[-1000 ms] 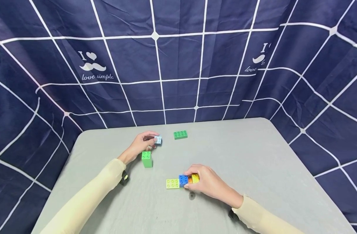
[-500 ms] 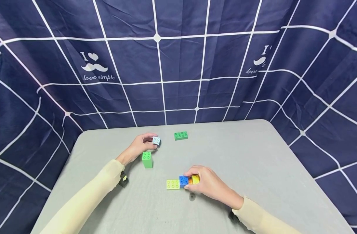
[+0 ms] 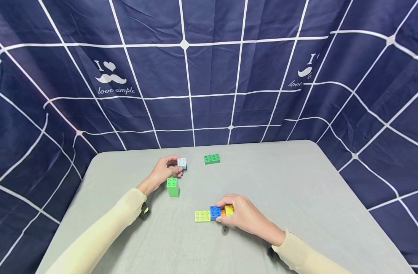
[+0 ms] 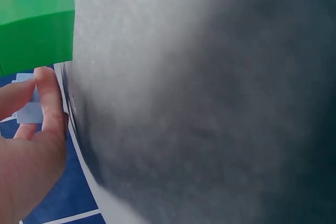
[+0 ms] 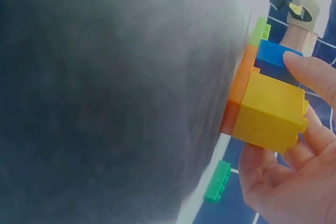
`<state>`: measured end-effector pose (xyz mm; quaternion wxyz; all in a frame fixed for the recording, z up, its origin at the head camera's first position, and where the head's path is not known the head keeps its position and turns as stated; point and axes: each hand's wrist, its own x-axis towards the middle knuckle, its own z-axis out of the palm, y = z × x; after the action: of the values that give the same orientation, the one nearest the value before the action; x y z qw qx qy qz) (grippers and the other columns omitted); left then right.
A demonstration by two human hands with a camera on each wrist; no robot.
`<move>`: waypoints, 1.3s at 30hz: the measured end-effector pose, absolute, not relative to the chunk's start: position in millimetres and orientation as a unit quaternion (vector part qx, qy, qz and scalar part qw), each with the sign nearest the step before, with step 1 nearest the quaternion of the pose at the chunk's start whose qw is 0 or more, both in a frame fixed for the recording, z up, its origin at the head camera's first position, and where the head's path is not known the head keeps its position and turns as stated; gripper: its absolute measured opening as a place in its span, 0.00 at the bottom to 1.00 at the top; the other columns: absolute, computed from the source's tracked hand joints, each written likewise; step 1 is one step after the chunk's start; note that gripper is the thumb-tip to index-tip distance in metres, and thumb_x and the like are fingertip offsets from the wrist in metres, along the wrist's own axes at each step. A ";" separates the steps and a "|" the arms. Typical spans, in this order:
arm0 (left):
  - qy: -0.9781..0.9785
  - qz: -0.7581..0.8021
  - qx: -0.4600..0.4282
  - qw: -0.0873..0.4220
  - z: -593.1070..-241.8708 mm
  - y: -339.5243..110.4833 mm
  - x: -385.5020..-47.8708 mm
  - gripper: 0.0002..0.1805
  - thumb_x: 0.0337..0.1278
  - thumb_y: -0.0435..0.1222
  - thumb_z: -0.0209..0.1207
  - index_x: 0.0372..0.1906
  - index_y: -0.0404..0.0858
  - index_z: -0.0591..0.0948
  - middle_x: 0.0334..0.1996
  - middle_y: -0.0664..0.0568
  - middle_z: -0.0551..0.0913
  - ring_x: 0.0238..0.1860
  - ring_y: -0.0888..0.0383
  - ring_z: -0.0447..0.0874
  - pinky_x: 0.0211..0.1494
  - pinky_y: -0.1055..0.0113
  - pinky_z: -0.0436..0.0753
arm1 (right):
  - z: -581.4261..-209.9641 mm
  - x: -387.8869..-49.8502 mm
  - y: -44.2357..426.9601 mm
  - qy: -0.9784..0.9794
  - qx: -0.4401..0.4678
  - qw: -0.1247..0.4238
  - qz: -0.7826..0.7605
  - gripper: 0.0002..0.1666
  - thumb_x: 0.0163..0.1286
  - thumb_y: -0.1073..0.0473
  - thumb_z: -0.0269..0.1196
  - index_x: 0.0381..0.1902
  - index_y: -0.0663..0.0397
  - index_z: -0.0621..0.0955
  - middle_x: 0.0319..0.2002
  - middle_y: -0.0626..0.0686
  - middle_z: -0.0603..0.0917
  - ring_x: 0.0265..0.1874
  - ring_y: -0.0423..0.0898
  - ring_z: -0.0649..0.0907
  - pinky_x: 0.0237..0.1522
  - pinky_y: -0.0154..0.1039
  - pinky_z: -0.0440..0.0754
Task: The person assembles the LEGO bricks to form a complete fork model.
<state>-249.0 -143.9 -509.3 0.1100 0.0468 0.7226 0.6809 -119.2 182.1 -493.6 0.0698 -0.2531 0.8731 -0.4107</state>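
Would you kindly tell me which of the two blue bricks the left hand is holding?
It's the light-blue brick, pinched by the left hand; the darker blue brick sits in the joined row that the right hand grips.

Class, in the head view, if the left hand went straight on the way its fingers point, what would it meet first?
Most likely the dark green brick, ahead of the light blue brick the left hand holds, though height is unclear.

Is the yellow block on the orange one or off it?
On: the right wrist view shows no gap between the yellow block and orange block.
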 end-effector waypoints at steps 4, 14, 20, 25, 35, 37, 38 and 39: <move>0.736 0.668 0.034 0.106 -506.9 -145.9 -247.5 0.26 0.67 0.18 0.64 0.68 0.20 0.75 0.47 0.34 0.87 0.33 0.57 0.89 0.41 0.65 0.89 | -493.2 -118.8 182.1 0.873 -0.252 0.071 -0.413 0.19 0.60 0.59 0.85 0.48 0.44 0.92 0.43 0.36 0.86 0.40 0.41 0.83 0.43 0.38 0.82; 0.770 0.631 0.051 0.079 -501.1 -157.2 -241.5 0.26 0.67 0.23 0.69 0.68 0.28 0.80 0.52 0.38 0.88 0.35 0.55 0.87 0.38 0.65 0.87 | -491.7 -117.8 181.3 0.873 -0.248 0.074 -0.413 0.19 0.59 0.59 0.85 0.48 0.44 0.92 0.43 0.36 0.87 0.40 0.41 0.84 0.44 0.38 0.82; 0.776 0.624 0.067 0.056 -498.4 -162.5 -236.9 0.25 0.67 0.25 0.70 0.67 0.27 0.81 0.55 0.36 0.87 0.35 0.55 0.86 0.35 0.68 0.83 | -493.5 -118.6 181.8 0.873 -0.250 0.071 -0.412 0.18 0.59 0.59 0.85 0.48 0.44 0.92 0.43 0.37 0.87 0.40 0.41 0.84 0.44 0.38 0.82; 0.783 0.617 0.070 0.045 -496.2 -166.2 -232.9 0.24 0.68 0.26 0.70 0.67 0.25 0.81 0.56 0.34 0.86 0.36 0.59 0.85 0.38 0.66 0.84 | -494.0 -119.5 182.5 0.874 -0.253 0.065 -0.409 0.19 0.59 0.59 0.85 0.48 0.44 0.92 0.44 0.37 0.87 0.41 0.40 0.84 0.45 0.38 0.82; 0.783 0.618 0.057 0.044 -496.3 -173.1 -226.8 0.25 0.68 0.27 0.70 0.67 0.26 0.81 0.56 0.36 0.86 0.35 0.59 0.83 0.38 0.66 0.84 | -493.9 -119.9 182.6 0.872 -0.255 0.064 -0.414 0.19 0.59 0.60 0.84 0.48 0.44 0.92 0.43 0.37 0.87 0.40 0.41 0.84 0.44 0.38 0.82; 0.781 0.620 0.056 0.043 -496.0 -174.6 -224.8 0.25 0.68 0.27 0.71 0.67 0.27 0.81 0.57 0.35 0.85 0.35 0.60 0.83 0.38 0.67 0.83 | -493.9 -119.7 182.5 0.871 -0.254 0.066 -0.415 0.19 0.59 0.60 0.84 0.48 0.44 0.92 0.43 0.37 0.87 0.40 0.41 0.84 0.45 0.38 0.82; 0.781 0.621 0.056 0.042 -495.9 -175.3 -223.6 0.25 0.68 0.28 0.71 0.68 0.27 0.81 0.57 0.34 0.85 0.35 0.60 0.83 0.37 0.67 0.83 | -493.9 -119.5 182.4 0.871 -0.253 0.067 -0.415 0.19 0.59 0.60 0.84 0.48 0.44 0.92 0.43 0.37 0.87 0.41 0.41 0.84 0.45 0.38 0.82; 0.779 0.622 0.058 0.041 -495.6 -176.0 -222.3 0.26 0.68 0.28 0.71 0.68 0.26 0.80 0.58 0.34 0.85 0.35 0.60 0.83 0.37 0.68 0.82 | -493.9 -119.2 182.3 0.872 -0.252 0.069 -0.415 0.19 0.59 0.60 0.84 0.48 0.44 0.92 0.43 0.37 0.87 0.41 0.42 0.84 0.45 0.38 0.82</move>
<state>-222.3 -176.0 -495.6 0.0408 0.0582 0.7794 0.6224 -119.2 182.3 -493.9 0.0690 -0.2521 0.8716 -0.4147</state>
